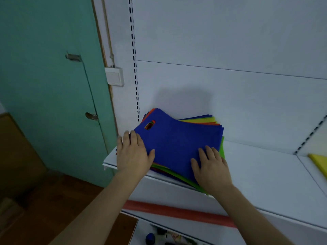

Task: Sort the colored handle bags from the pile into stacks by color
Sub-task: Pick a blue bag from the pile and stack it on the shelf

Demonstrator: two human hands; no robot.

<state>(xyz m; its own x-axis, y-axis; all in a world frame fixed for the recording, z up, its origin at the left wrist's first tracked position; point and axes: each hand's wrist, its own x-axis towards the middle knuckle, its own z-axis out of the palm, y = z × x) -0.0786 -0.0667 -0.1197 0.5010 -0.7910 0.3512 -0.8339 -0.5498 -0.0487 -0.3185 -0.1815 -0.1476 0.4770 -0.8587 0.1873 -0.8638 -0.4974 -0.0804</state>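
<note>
A pile of flat handle bags point(216, 122) lies on the white shelf point(265, 174) at its left end, with orange, yellow and green edges showing. A blue bag point(178, 138) with an oval handle hole is on top. My left hand point(131, 152) lies flat on the pile's left edge, thumb on the blue bag. My right hand point(210, 167) presses flat on the blue bag's near right corner, fingers spread. A yellow bag point(319, 163) lies at the far right of the shelf.
The shelf's back panel point(230, 50) is white with a slotted upright point(134, 64). A green wall point(44, 85) and a light switch point(115, 76) are to the left. A red strip point(177, 212) runs along the lower shelf's front edge. Small items point(166, 236) sit below.
</note>
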